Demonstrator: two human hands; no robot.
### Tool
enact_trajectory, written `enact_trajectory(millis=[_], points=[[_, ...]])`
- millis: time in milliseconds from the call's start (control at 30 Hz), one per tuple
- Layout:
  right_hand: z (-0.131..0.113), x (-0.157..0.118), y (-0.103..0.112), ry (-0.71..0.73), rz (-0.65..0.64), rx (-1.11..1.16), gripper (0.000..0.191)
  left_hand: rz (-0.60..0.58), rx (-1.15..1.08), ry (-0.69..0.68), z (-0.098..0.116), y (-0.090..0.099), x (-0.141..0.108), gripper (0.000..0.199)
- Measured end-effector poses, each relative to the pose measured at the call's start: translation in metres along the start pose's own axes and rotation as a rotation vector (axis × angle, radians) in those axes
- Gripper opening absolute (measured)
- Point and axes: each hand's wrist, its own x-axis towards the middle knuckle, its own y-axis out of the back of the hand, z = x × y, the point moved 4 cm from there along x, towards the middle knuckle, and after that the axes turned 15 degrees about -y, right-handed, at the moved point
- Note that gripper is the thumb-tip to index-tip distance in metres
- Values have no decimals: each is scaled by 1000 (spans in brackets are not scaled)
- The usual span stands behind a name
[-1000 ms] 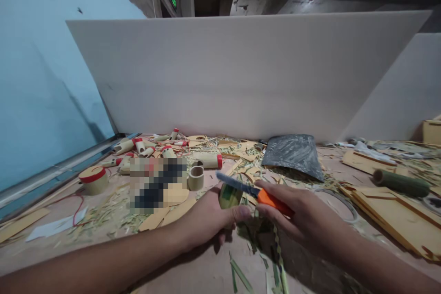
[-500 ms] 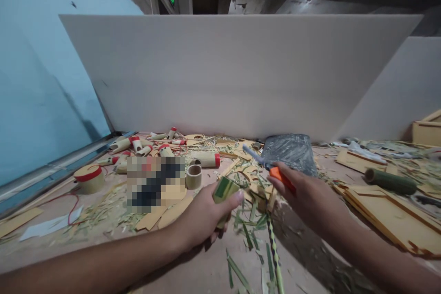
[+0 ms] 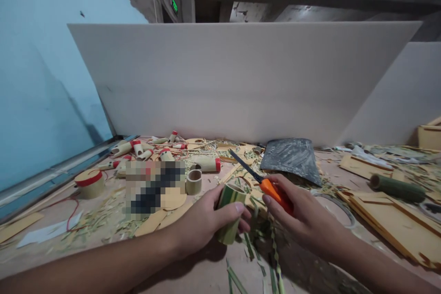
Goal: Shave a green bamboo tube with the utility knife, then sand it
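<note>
My left hand [image 3: 203, 216] is closed round a short bamboo tube [image 3: 230, 232], its thumb along the side. Green skin shows in stripes between paler shaved areas, and the hollow upper end faces up and away. In my right hand [image 3: 299, 204] is an orange-handled knife [image 3: 244, 165], gripped by its handle. The dark, narrow blade points forward and left, above and beyond the tube; I see a gap between them. Under and between my hands lie green bamboo shavings [image 3: 237, 280] and a long, thin, pale green strip [image 3: 276, 262].
A short bamboo ring [image 3: 194, 183] and a red-ended bamboo tube [image 3: 208, 164] stand ahead. Several red-banded pieces lie left, beside a blurred patch. A dark grey sheet [image 3: 289, 161], wooden trays [image 3: 396, 223] and a green bamboo tube [image 3: 396, 188] lie right. A white board [image 3: 241, 78] closes the back.
The bamboo tube has turned more upright, now showing its hollow end. My right hand has moved left and slightly down with the knife, closer to the tube.
</note>
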Motion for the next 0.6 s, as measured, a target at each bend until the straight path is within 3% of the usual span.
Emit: enact_trajectory(millis=[133,233,333,467,600], points=[[-7,-8,-3,77,-65,25,21,61,-17,115,-9,2,-1,42],[-13,-11,-5,113,-98,42,19,73,28,131,-10,6,-1,57],[-18,-12,-7,143,-122,54,17,29,46,72,-8,6,1,65],[-24,-12,-11,170,-224,63,21,9,-5,-72,-1,1,4,50],[-25,-13,-12,162,-268,101,30,-1,-55,-105,0,-4,5,45]])
